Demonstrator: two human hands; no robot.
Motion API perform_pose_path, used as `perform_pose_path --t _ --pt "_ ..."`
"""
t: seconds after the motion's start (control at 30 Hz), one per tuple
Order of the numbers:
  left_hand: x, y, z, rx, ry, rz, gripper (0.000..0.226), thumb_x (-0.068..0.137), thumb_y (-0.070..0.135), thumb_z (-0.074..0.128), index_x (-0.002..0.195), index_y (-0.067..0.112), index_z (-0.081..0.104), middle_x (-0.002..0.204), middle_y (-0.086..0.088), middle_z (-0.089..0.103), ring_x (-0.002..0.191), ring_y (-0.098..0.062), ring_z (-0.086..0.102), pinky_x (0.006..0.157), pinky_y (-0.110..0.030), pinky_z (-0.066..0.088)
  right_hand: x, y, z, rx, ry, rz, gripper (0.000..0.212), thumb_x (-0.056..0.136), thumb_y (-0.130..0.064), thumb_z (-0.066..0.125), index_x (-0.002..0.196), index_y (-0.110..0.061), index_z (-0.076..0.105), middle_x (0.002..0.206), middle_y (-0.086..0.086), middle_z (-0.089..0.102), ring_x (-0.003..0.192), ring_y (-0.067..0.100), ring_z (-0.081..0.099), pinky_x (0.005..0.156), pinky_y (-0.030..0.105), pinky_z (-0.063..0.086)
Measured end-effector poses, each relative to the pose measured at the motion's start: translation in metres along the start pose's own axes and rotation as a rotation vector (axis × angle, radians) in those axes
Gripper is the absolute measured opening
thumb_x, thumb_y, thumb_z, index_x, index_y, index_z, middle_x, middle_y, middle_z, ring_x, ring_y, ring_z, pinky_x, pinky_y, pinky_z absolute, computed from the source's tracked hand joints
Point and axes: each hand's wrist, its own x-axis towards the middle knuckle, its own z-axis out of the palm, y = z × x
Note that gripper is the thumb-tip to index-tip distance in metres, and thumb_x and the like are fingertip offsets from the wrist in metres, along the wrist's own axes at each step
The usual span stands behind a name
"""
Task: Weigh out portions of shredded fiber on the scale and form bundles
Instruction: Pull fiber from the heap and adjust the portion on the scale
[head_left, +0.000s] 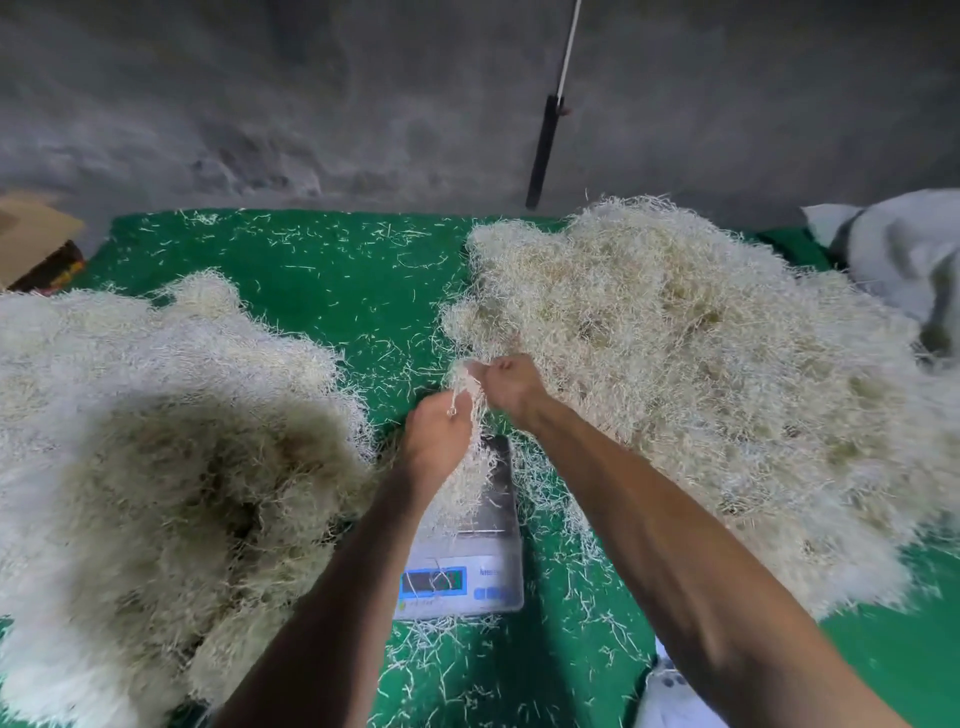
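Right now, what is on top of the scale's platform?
A clump of shredded fiber covers the platform of the scale, and both the left hand and right hand grip its upper strands. The platform's far end is hidden beneath.

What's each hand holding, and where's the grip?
Both the left hand and right hand pinch one fiber tuft near its top, above the scale.

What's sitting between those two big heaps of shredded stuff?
In the head view, the scale sits on green mat between the left heap and right heap, with scattered strands.
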Motion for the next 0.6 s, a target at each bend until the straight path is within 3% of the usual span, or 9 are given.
perform_pose_path --t 0.07,0.13,0.2,0.27,0.33,0.4,0.5,0.53,0.6 --pt "-0.013 0.003 -0.002 0.093 0.097 0.080 0.039 0.106 0.040 0.044 0.080 0.017 0.063 0.056 0.008 0.046 0.037 0.001 0.034 0.035 -0.015 0.025 0.015 -0.002 -0.012 -0.073 0.170 0.055 0.029 0.102 -0.028 0.061 0.117 -0.005 0.068 0.099 0.012 0.070 0.080 0.017 0.064 0.074 0.024 0.056" --pt "-0.022 -0.007 -0.012 0.130 0.154 0.121 0.040 0.104 0.036 0.046 0.074 0.012 0.059 0.054 0.008 0.043 0.042 -0.007 0.033 0.039 -0.019 0.025 0.024 -0.001 -0.041 -0.029 0.251 0.122 0.039 0.105 -0.030 0.057 0.129 0.000 0.062 0.104 0.012 0.071 0.077 0.015 0.061 0.064 0.019 0.051" --pt "-0.020 -0.027 -0.019 0.075 0.196 0.060 0.039 0.104 0.029 0.048 0.078 0.003 0.060 0.058 0.001 0.046 0.051 -0.016 0.038 0.049 -0.025 0.031 0.035 0.002 -0.070 0.149 0.403 0.164 0.043 0.107 -0.026 0.053 0.142 -0.001 0.049 0.122 0.013 0.069 0.088 0.016 0.068 0.076 0.022 0.058" --pt "-0.019 -0.042 -0.023 0.016 0.189 -0.015 0.036 0.106 0.026 0.047 0.086 -0.001 0.061 0.063 -0.006 0.052 0.057 -0.018 0.043 0.054 -0.029 0.034 0.034 0.008 -0.080 0.380 0.448 0.143 0.047 0.107 -0.027 0.054 0.144 0.000 0.046 0.125 0.016 0.068 0.098 0.022 0.071 0.073 0.027 0.060" --pt "-0.018 -0.044 -0.020 -0.006 0.242 -0.071 0.034 0.107 0.024 0.046 0.097 -0.001 0.065 0.069 -0.006 0.060 0.055 -0.017 0.048 0.053 -0.025 0.037 0.028 0.020 -0.088 0.542 0.529 0.095 0.054 0.107 -0.032 0.054 0.147 0.001 0.042 0.121 0.021 0.067 0.090 0.021 0.072 0.063 0.023 0.056" --pt "-0.018 -0.041 -0.012 -0.029 0.322 -0.145 0.033 0.108 0.024 0.046 0.106 -0.002 0.065 0.069 0.006 0.055 0.057 -0.008 0.048 0.050 -0.019 0.036 0.022 0.031 -0.101 0.670 0.572 0.119 0.055 0.109 -0.028 0.049 0.154 -0.003 0.032 0.136 0.025 0.058 0.078 0.014 0.066 0.062 0.021 0.056" --pt "-0.019 -0.033 -0.004 -0.076 0.287 -0.185 0.030 0.107 0.025 0.049 0.114 -0.002 0.059 0.080 0.009 0.056 0.080 -0.021 0.061 0.058 -0.017 0.041 0.013 0.051 -0.111 0.641 0.352 0.079 0.039 0.106 -0.011 0.050 0.143 0.000 0.043 0.119 0.022 0.059 0.079 0.020 0.064 0.073 0.032 0.062" --pt "-0.019 -0.030 -0.001 -0.082 0.229 -0.182 0.037 0.106 0.027 0.052 0.125 -0.004 0.055 0.097 0.000 0.066 0.098 -0.028 0.065 0.071 -0.025 0.053 0.006 0.057 -0.110 0.531 0.224 0.087 0.026 0.105 -0.009 0.053 0.129 0.001 0.053 0.107 0.017 0.059 0.079 0.022 0.062 0.073 0.033 0.061" --pt "-0.019 -0.025 0.005 -0.050 0.113 -0.184 0.063 0.101 0.040 0.060 0.146 -0.001 0.044 0.141 -0.016 0.057 0.132 -0.033 0.054 0.106 -0.042 0.047 -0.010 0.070 -0.107 0.177 -0.113 0.126 0.018 0.102 -0.015 0.061 0.105 0.002 0.058 0.092 0.012 0.056 0.077 0.024 0.057 0.079 0.036 0.057"
